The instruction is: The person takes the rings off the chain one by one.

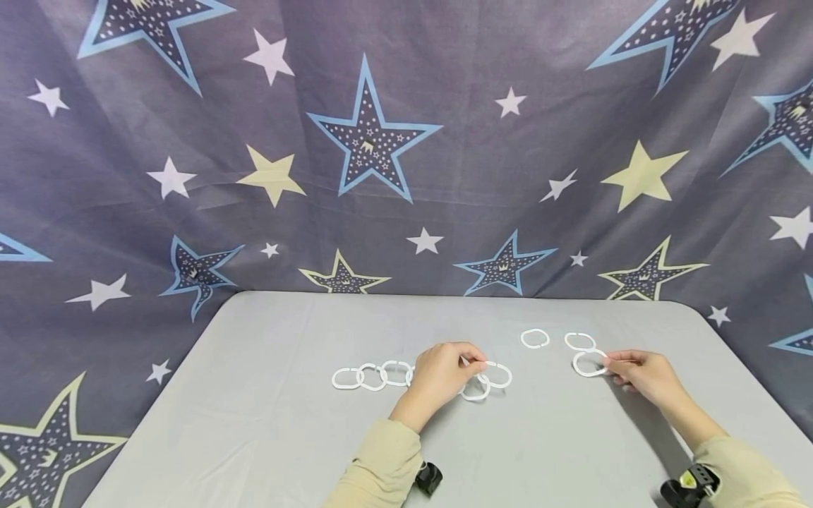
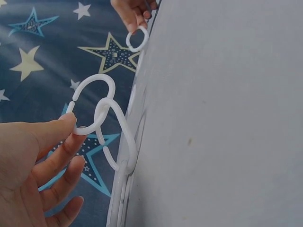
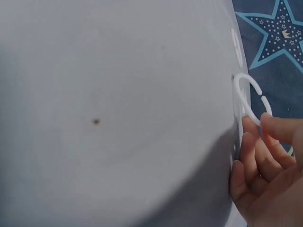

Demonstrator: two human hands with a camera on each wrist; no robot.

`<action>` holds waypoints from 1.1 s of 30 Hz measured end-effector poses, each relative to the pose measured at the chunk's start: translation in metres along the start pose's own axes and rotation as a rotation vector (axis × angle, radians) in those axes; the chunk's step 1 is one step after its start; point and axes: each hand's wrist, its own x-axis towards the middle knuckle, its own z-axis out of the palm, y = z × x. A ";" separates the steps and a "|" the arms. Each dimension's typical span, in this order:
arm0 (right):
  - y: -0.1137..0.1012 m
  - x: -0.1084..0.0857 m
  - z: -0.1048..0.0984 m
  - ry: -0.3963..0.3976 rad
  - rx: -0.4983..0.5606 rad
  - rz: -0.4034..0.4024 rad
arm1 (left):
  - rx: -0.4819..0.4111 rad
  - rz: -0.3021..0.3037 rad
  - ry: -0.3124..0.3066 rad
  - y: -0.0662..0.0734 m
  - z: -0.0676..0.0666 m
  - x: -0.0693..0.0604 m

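Head view: my left fingers [image 1: 471, 351] pinch a smooth oval link [image 1: 510, 375] of white chain [image 1: 475, 399], my right fingers [image 1: 625, 357] a similar ring [image 1: 574, 364].

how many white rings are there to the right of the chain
3: a ring held by the right hand, another ring just beyond it, and a third ring farther left. The hand may hide others.

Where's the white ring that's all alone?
In the head view, the lone ring lies right of centre toward the table's back, just left of another ring; the left hand is nearer the camera, to its left.
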 end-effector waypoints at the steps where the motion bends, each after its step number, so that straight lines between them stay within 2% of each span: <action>1: 0.001 0.000 0.000 0.000 -0.001 0.006 | 0.002 0.000 0.000 0.000 0.000 0.000; 17: 0.002 0.006 0.006 0.021 -0.051 0.043 | 0.011 -0.012 -0.004 -0.003 0.000 -0.002; 27: 0.004 0.009 0.009 0.053 -0.084 0.032 | 0.004 -0.024 -0.003 -0.004 0.000 -0.002; 33: 0.002 0.005 0.008 0.055 -0.093 0.011 | 0.014 -0.006 0.004 -0.003 0.001 -0.001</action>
